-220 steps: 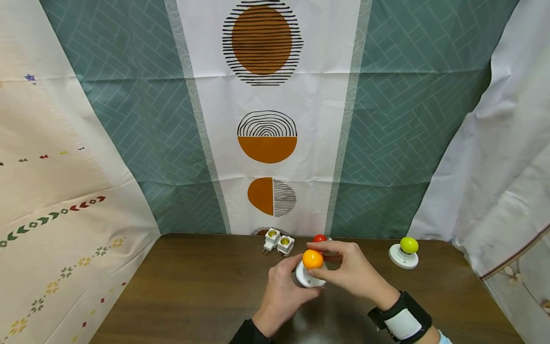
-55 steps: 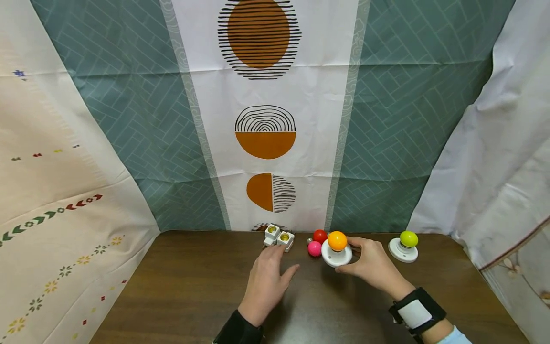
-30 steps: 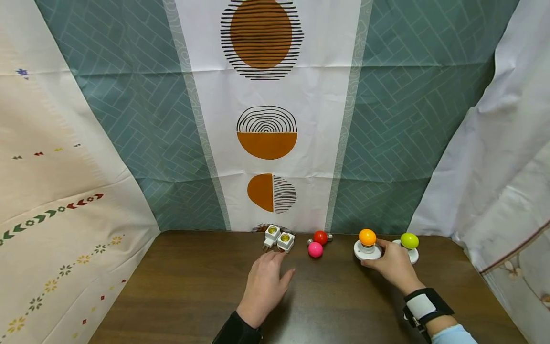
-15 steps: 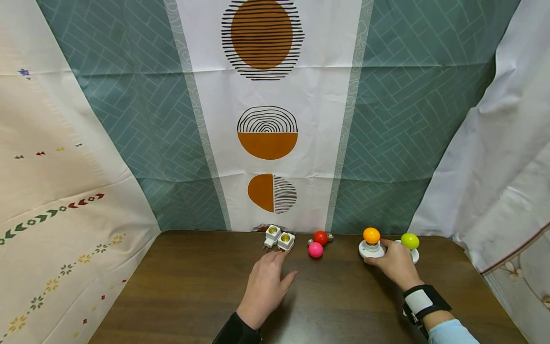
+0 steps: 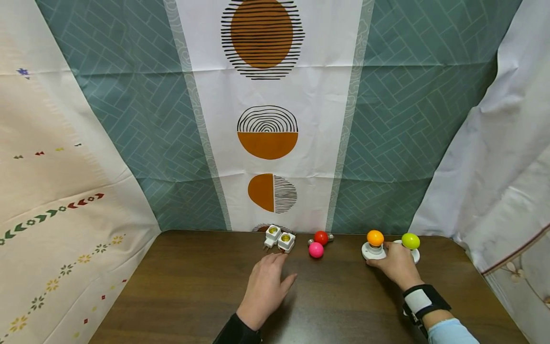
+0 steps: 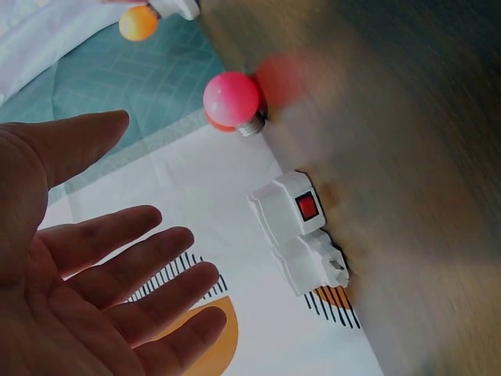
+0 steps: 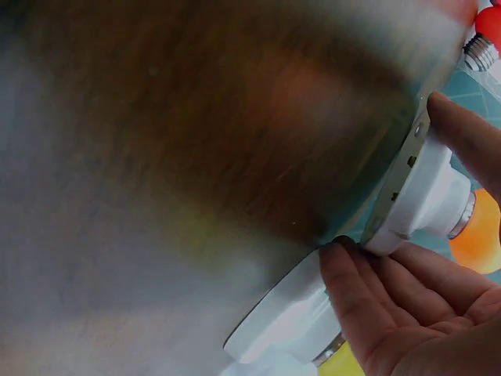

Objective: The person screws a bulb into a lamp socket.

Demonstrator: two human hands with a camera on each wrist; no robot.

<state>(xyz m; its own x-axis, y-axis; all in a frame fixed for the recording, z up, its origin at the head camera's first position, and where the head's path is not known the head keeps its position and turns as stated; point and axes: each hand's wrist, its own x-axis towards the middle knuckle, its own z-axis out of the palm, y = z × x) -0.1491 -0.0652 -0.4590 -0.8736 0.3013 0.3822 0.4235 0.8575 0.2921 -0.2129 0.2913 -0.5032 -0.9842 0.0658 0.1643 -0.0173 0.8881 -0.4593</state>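
My right hand (image 5: 397,265) pinches the round white lamp holder (image 5: 371,252) by its base, thumb on one side and fingers on the other. An orange bulb (image 5: 375,238) stands in that holder. Right of it is a second white lamp holder (image 7: 290,309) with a yellow-green bulb (image 5: 410,241); my right fingers lie between the two bases. In the right wrist view the held base shows its lower edge; whether it touches the table I cannot tell. My left hand (image 5: 267,284) is held with fingers extended and holds nothing, just in front of two white plug-in sockets (image 5: 286,242).
A pink bulb (image 5: 316,250) and a red bulb (image 5: 321,237) lie together between the sockets and the lamp holders. Behind the brown table (image 5: 206,286) hangs a patterned cloth (image 5: 386,143), close to its back edge.
Both hands were at the orange bulb and its holder; the left has let go and moved left. The right has carried the holder rightward, beside the yellow-green one, lately with only slight shifts.
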